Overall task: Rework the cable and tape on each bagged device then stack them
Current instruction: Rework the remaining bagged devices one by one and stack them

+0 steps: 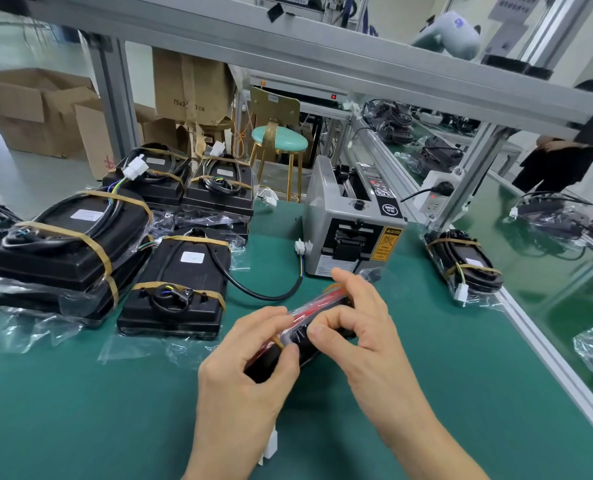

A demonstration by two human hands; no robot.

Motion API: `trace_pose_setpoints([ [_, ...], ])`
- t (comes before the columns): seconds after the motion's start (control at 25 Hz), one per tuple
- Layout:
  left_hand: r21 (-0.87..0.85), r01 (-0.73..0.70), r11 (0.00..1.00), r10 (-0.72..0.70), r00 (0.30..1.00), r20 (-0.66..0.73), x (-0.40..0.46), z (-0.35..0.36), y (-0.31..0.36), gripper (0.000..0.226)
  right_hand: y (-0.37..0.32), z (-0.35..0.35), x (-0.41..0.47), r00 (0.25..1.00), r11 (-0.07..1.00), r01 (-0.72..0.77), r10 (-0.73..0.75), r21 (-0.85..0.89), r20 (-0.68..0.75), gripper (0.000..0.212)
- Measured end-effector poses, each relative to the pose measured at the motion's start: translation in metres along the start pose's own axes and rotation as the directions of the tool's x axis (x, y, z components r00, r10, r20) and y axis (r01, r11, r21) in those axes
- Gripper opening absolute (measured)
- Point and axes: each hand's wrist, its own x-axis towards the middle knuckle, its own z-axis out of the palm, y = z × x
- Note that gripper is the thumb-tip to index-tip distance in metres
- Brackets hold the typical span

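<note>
I hold a bagged black device [300, 327] with a red face on edge above the green table. My left hand [250, 362] grips its near end, thumb and fingers curled round it. My right hand [360, 327] pinches the brown tape band on its side, with fingers over the top edge. A white connector [270, 445] hangs below my left wrist. Several bagged black devices bound with brown tape lie to the left: a stack [63, 244] at the far left, one flat device [175, 289] with a trailing black cable [263, 292], and more [218, 188] behind.
A grey tape dispenser [350, 220] stands behind my hands. Another taped device [468, 265] lies at the right by the aluminium rail [547, 344]. A power strip [437, 188] hangs on the frame post. Cardboard boxes [38, 109] and a stool [279, 142] stand beyond the table. A person [561, 157] stands far right.
</note>
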Motion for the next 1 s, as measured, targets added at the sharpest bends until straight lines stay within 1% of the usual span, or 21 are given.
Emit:
trace_pose_setpoints([
  [0.08, -0.015, 0.021, 1.000, -0.022, 1.000, -0.005, 0.000, 0.000, 0.001, 0.028, -0.001, 0.001, -0.001, 1.000, 1.000, -0.024, 0.024, 0.006, 0.010, 0.009],
  [0.2, -0.020, 0.038, 0.999, -0.038, 0.999, -0.012, -0.001, 0.000, 0.001, 0.030, -0.001, 0.003, 0.000, 0.999, 0.999, -0.033, 0.033, -0.004, 0.003, 0.007],
  [0.28, -0.010, 0.032, 0.999, -0.032, 0.999, -0.012, -0.002, 0.000, 0.002, 0.028, -0.001, 0.005, 0.000, 0.999, 0.999, -0.034, 0.034, -0.013, -0.006, 0.006],
  [0.36, 0.007, 0.028, 1.000, -0.028, 0.999, -0.018, -0.002, 0.000, 0.002, 0.033, 0.000, 0.006, 0.000, 0.999, 0.999, -0.028, 0.028, -0.019, -0.021, 0.005],
  [0.52, 0.023, 0.013, 1.000, -0.012, 1.000, -0.016, -0.002, 0.000, 0.002, 0.034, 0.000, 0.008, 0.000, 0.998, 0.999, -0.011, 0.009, -0.038, -0.056, 0.011],
  [0.68, 0.031, -0.002, 1.000, 0.002, 1.000, -0.007, -0.002, 0.001, 0.001, 0.036, 0.002, 0.011, -0.001, 0.996, 0.993, -0.011, 0.000, -0.114, -0.094, 0.019],
  [0.8, 0.027, -0.004, 1.000, 0.004, 1.000, -0.008, -0.002, 0.001, 0.001, 0.034, 0.002, 0.016, -0.003, 0.991, 0.987, 0.003, -0.024, -0.162, -0.129, 0.019],
  [1.0, 0.036, -0.005, 0.999, 0.005, 1.000, -0.005, -0.002, 0.001, 0.001, 0.037, 0.001, 0.021, -0.004, 0.984, 0.986, 0.012, -0.041, -0.164, -0.175, 0.019],
])
